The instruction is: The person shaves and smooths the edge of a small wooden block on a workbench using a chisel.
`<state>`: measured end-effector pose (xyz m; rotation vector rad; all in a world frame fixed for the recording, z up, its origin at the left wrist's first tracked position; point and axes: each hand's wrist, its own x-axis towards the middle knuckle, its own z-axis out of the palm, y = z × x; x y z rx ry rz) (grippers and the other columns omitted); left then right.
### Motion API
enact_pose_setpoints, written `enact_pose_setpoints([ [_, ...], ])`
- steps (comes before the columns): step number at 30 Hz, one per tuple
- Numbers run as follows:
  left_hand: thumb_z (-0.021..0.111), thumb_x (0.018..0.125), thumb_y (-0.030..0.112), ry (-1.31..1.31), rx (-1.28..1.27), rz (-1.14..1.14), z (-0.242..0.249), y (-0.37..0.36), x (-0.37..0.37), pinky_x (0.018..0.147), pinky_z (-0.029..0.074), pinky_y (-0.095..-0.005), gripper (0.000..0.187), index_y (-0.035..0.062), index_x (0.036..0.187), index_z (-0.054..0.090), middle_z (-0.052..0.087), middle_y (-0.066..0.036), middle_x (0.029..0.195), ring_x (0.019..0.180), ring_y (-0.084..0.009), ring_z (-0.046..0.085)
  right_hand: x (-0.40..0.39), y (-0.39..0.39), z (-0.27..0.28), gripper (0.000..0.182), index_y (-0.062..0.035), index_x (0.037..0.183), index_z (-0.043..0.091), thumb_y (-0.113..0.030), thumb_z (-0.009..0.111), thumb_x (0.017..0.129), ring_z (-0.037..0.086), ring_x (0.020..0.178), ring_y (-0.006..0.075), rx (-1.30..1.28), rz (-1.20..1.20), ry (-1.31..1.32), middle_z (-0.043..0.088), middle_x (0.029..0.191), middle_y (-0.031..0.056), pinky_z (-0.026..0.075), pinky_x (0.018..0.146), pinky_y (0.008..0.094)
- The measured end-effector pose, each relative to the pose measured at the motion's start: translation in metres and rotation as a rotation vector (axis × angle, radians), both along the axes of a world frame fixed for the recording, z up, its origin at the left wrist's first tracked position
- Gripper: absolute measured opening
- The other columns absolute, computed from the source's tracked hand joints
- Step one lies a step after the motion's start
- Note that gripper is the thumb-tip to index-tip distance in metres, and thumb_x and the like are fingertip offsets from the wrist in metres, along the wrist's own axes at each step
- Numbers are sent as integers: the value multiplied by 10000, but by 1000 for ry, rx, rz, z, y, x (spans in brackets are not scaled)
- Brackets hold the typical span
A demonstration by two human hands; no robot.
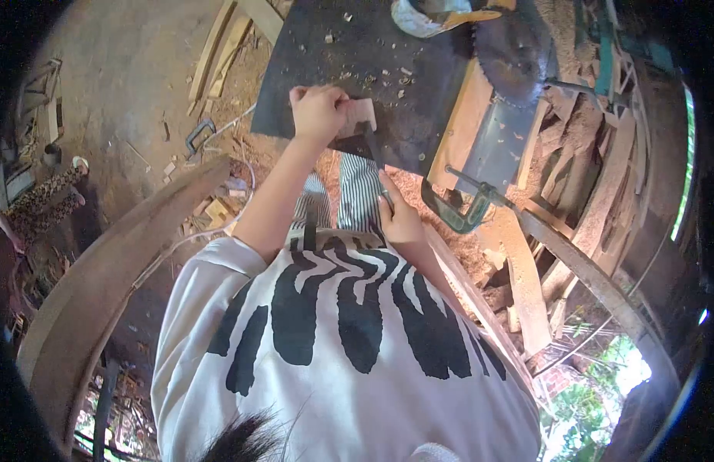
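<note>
My left hand [320, 114] is closed on a small pale wooden block [360, 115], which it holds at the near edge of a dark tabletop [307, 54]. The block has a small step cut into its right end. Lower and to the right, my right hand [403, 219] is wrapped round the near end of a long, thin, dark blade-like tool [376, 150]. Its far end meets the block's right side; I cannot tell whether it is a file or a chisel. Small wood chips [403, 75] lie scattered on the tabletop beyond my hands.
A circular saw blade [511, 58] stands up through the table at the right, beside a wooden fence strip [461, 123]. A green C-clamp [469, 208] grips the table's near right edge. Offcuts [530, 285] and sawdust lie to the right. A curved wooden beam [103, 269] is at left.
</note>
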<state>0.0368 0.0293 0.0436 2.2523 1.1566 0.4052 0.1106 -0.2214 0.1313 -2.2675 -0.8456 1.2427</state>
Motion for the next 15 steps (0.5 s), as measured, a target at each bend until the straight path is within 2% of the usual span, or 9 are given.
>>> enact_pose_setpoints([
  [2,725,820,216,-66,104,-27,-9,-3,2,927,426,-447,90,142,868,741,730,-40,793,844,-264,696,1,0,0,552,-287,1547,390,-219,544,1021,625,1189,412,32,17,-27,590,1372,246,528,970,422],
  [4,673,839,165,-85,181,-20,-15,-5,2,920,457,-422,63,149,864,729,726,-63,782,828,-269,706,-2,-8,-21,572,-101,1554,367,-102,568,1018,738,890,262,445,20,-261,693,1251,176,568,778,349],
  [7,629,866,157,-41,161,1,-27,-2,0,1006,427,-442,119,153,945,718,731,-68,788,859,-270,712,5,1,29,568,-11,1478,415,-108,641,965,558,934,198,429,-413,82,601,1265,174,448,774,302],
  [8,613,877,158,-22,189,-5,-20,-6,0,1029,415,-447,134,156,966,714,731,-60,784,860,-269,714,20,3,55,495,-39,1431,460,-63,623,964,562,561,111,542,-418,81,662,1091,108,457,471,254],
  [9,592,904,178,33,167,-5,-17,-8,0,1043,398,-477,162,145,1021,699,739,-71,849,901,-275,709,47,-10,68,424,-33,1332,507,-62,631,928,571,593,122,612,-176,-552,652,991,88,465,508,257],
  [10,570,930,198,90,149,-5,-14,-10,0,1057,381,-507,196,135,1077,684,747,-82,914,941,-280,704,57,-13,106,422,-33,1328,508,-61,631,925,573,602,125,722,-190,-737,651,992,89,467,518,262],
  [11,577,936,247,98,99,9,-8,-13,1,1075,354,-558,281,114,1175,640,714,-108,1073,1078,-289,656,71,-10,160,420,-33,1323,510,-60,631,922,575,610,127,903,-195,-755,651,994,89,469,529,267],
  [13,595,939,338,141,44,6,8,-27,2,1121,276,-641,503,95,1371,510,577,-141,1374,1332,-307,498,75,-1,275,417,-33,1315,513,-57,632,915,579,627,133,1491,-67,-295,649,996,90,472,551,277],
  [15,625,925,413,230,-5,-71,19,-43,-4,1168,182,-677,716,99,1511,360,364,-129,1587,1500,-314,281,59,9,383,414,-33,1306,517,-55,633,909,584,645,139,1761,284,70,648,998,91,476,573,287],
])
